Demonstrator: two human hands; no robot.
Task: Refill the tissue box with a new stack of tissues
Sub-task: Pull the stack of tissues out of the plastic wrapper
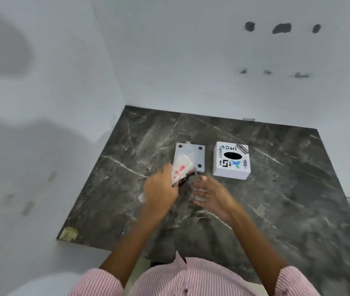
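A white tissue box [231, 161] with stickers and a black oval slot stands on the dark marble table [276, 189]. To its left lies a flat white base plate [197, 154] with dark round pads at its corners. My left hand [161, 189] grips a plastic-wrapped pack of tissues [181, 168] with red print, holding it over the plate's near left corner. My right hand [212, 197] hovers just right of the pack, fingers spread, holding nothing. The view is blurred by motion.
White walls close in on the left and behind the table. The table's left edge carries a worn patch [69, 233] at the near corner. Bare marble lies right of the box and in front of my hands.
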